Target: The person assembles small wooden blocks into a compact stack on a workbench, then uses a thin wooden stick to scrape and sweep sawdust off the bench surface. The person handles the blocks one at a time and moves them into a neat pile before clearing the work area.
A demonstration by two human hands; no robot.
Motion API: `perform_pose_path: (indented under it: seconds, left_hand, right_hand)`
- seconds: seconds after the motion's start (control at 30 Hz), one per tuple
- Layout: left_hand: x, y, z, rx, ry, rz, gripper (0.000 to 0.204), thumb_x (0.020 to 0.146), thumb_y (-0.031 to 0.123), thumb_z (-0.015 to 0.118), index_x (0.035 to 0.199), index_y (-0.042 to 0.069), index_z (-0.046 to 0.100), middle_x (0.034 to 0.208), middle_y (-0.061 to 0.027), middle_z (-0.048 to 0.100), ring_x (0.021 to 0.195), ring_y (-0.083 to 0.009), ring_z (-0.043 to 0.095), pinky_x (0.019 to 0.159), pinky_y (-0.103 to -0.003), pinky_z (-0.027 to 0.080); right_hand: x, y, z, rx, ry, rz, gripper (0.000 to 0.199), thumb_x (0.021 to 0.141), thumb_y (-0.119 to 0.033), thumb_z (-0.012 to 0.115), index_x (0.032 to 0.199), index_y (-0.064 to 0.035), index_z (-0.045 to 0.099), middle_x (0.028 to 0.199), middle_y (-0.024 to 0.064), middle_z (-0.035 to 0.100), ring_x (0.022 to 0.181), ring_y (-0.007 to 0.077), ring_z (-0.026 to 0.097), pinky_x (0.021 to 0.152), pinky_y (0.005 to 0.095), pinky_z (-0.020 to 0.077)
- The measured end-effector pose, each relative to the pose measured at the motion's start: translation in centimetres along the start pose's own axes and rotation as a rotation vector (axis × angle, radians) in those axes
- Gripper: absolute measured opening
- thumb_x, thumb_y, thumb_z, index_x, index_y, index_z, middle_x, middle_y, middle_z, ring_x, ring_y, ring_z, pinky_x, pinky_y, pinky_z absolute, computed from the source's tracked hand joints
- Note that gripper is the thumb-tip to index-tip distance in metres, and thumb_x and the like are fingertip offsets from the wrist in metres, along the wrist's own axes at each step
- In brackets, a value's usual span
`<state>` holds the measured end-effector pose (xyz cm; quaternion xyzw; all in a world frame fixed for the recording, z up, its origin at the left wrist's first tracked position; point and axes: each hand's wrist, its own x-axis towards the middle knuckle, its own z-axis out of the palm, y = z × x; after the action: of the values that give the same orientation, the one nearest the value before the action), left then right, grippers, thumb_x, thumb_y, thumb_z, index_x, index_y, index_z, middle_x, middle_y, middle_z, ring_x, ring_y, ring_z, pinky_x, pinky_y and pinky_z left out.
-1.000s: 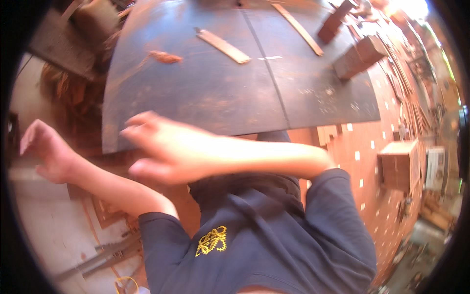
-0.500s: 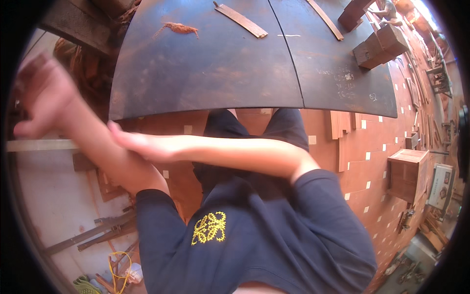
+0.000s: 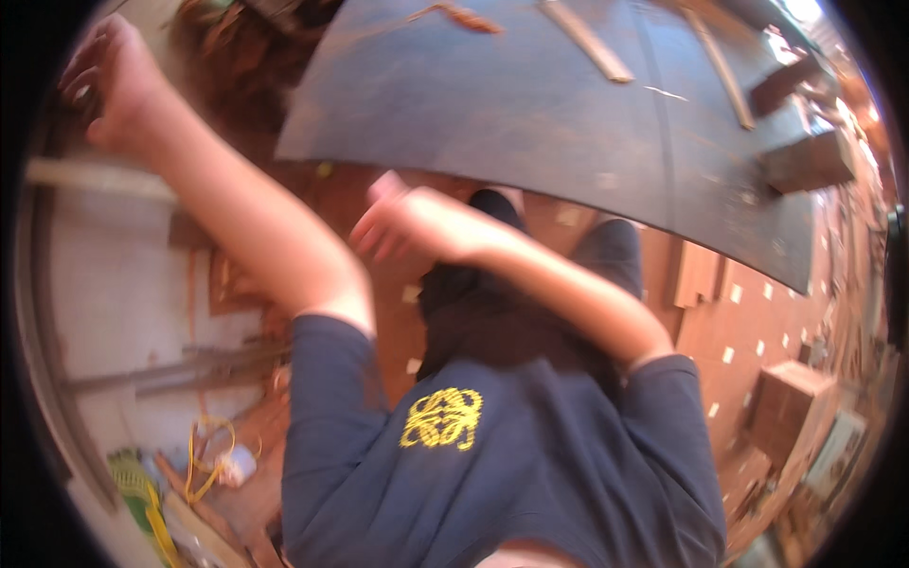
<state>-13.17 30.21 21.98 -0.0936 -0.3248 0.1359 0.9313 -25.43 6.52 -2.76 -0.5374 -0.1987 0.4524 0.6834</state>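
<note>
My left hand point(image 3: 123, 80) is raised at the far upper left, beyond the table's left edge, with its arm stretched out. Its fingers are bent and its thumb stands off from them. A small dark patch shows between them, and blur hides whether it is held. My right hand point(image 3: 409, 222) hovers in front of my body, short of the table's near edge and apart from the left arm. Its fingers are spread, with nothing in them. The dark table point(image 3: 473, 114) carries a wooden strip point(image 3: 587, 41), a second strip point(image 3: 720, 71) and a reddish fibrous bundle point(image 3: 469, 19).
Dark wooden blocks point(image 3: 810, 161) stand at the table's right end. A wooden box point(image 3: 791, 412) sits on the tiled floor at right. At lower left are a green shoe point(image 3: 135, 483), a yellow cord point(image 3: 194, 464) and long dark bars point(image 3: 170, 374). A pale ledge point(image 3: 99, 178) lies below my left hand.
My right hand has come off the left forearm and moved right, its fingers spreading. The left arm reaches farther up. The view has turned, so the table appears tilted and shifted right.
</note>
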Motion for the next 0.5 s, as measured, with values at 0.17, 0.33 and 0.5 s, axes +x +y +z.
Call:
perform_pose_path:
  seconds: [0.17, 0.33, 0.5]
  left_hand:
    - [-1.4, 1.5, 3.3, -0.141, -0.091, 0.153, 0.068, 0.101, 0.070, 0.031, 0.097, 0.013, 0.068, 0.086, 0.0020, 0.075, 0.073, -0.0144, 0.069, 0.081, -0.035, 0.050]
    - [-3.4, -1.6, 1.1, -0.042, -0.173, 0.057, 0.077, 0.097, 0.078, 0.024, 0.095, 0.015, 0.068, 0.088, 0.0037, 0.074, 0.082, -0.0136, 0.068, 0.081, -0.037, 0.047]
    - [-5.0, -2.4, -1.2, 0.273, -0.174, 0.082, 0.080, 0.092, 0.084, 0.018, 0.093, 0.019, 0.064, 0.089, 0.0056, 0.071, 0.089, -0.0140, 0.061, 0.079, -0.040, 0.042]
  right_hand:
    - [0.1, 0.5, -1.8, 0.252, 0.195, -0.142, 0.087, 0.101, -0.070, 0.025, 0.131, 0.0048, 0.058, 0.118, 0.0219, 0.067, 0.105, 0.0305, 0.066, 0.096, 0.0434, 0.0517]
    - [-1.1, -3.2, 2.4, 0.392, 0.016, -0.266, 0.087, 0.101, -0.071, 0.028, 0.142, 0.0022, 0.050, 0.141, 0.0259, 0.054, 0.133, 0.0336, 0.052, 0.108, 0.0462, 0.0435]
    - [-6.1, -11.3, 1.1, 0.734, -0.033, -0.744, 0.085, 0.102, -0.068, 0.027, 0.151, 0.0000, 0.039, 0.150, 0.0236, 0.046, 0.140, 0.0341, 0.044, 0.116, 0.0496, 0.0335]
